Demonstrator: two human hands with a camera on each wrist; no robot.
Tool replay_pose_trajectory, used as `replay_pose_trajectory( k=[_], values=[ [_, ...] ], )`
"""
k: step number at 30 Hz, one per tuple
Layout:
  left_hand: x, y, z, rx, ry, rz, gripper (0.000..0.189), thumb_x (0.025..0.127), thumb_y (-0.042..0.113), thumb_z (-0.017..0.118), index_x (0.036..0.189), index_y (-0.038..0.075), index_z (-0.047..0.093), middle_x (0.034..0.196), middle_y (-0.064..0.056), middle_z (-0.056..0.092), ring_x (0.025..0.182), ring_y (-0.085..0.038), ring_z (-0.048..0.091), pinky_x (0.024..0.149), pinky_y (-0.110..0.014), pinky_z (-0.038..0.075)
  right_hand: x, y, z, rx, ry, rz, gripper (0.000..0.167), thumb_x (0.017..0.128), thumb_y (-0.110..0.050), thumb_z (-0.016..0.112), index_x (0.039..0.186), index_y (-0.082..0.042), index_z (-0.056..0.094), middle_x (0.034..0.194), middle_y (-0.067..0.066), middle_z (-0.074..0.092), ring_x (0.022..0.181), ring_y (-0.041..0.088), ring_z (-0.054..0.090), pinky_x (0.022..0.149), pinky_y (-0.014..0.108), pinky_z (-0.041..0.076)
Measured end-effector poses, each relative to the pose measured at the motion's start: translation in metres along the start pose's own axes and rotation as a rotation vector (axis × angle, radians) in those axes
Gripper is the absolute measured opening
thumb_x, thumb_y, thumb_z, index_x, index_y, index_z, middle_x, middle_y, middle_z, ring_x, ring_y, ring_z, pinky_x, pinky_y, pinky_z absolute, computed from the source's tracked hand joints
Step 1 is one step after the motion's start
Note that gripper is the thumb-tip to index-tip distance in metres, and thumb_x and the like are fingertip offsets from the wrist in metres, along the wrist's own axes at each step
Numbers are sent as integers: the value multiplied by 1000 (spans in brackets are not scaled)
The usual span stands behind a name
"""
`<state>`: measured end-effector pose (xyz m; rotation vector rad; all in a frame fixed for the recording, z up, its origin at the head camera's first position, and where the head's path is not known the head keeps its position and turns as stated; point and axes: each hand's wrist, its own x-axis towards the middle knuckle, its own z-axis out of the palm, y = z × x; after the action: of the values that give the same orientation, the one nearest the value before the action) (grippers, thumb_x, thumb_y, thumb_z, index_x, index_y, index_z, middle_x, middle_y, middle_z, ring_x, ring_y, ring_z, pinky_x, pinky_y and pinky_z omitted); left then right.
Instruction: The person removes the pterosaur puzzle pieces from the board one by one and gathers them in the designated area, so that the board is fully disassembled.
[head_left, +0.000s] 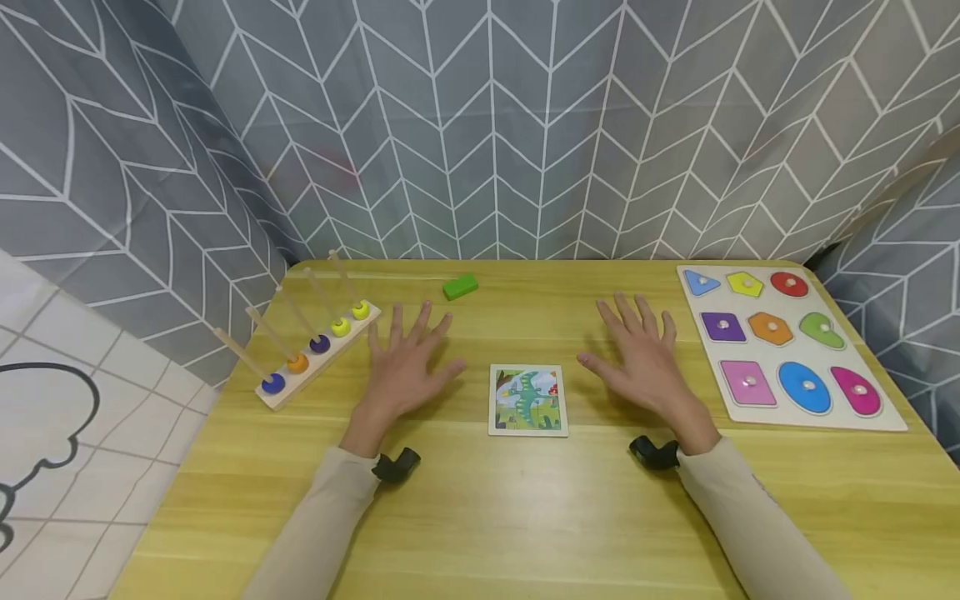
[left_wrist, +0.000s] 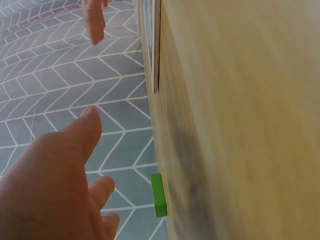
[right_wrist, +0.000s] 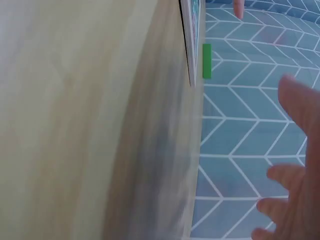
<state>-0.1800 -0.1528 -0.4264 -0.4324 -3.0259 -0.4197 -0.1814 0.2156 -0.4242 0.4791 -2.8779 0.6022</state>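
My left hand [head_left: 405, 367] is spread above the wooden table, fingers straight and nothing held. Just left of it stands a wooden peg stacker [head_left: 322, 360] with upright pegs, each with one coloured ring at its base. My right hand [head_left: 641, 358], also spread and bare of any object, is nearest the shape puzzle board [head_left: 712, 354] on the right. Between the two hands lies a square dinosaur picture puzzle [head_left: 528, 402]. Beyond the left fingertips sits a green block [head_left: 460, 287], seen also in the left wrist view as a green block [left_wrist: 158, 195] past the fingers.
The table [head_left: 510, 517] ends at a straight back edge against a grey patterned curtain [head_left: 517, 133]. White tiled cloth or floor [head_left: 97, 467] shows beyond the left edge. Each wrist wears a black camera mount [head_left: 397, 465].
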Motion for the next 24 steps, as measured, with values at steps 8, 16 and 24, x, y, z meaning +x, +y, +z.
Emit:
replay_pose_trajectory(
  k=[8, 16, 24],
  values=[
    [-3, 8, 11, -55, -24, 79, 77, 96, 72, 45, 161, 36, 26, 173, -4, 14, 158, -46, -2, 118, -75, -6, -4, -12, 14, 117, -160, -133, 90, 92, -51, 70, 163, -17, 27, 169, 18, 22, 156, 46, 11, 119, 70, 3],
    [-3, 22, 24, -52, -123, 118, 82, 90, 80, 45, 160, 39, 30, 173, 2, 13, 156, -50, -1, 118, -75, -3, -7, -28, 25, 223, -296, -220, 88, 84, -50, 80, 157, -19, 42, 165, 14, 35, 154, 42, 21, 116, 66, 13],
    [-4, 32, 31, -75, -190, 145, 90, 82, 85, 52, 158, 41, 34, 173, 3, 12, 157, -49, -5, 117, -75, -6, -7, -34, 30, 196, -298, -274, 85, 76, -52, 85, 148, -19, 55, 162, 15, 41, 151, 43, 26, 114, 64, 18]
  ],
)
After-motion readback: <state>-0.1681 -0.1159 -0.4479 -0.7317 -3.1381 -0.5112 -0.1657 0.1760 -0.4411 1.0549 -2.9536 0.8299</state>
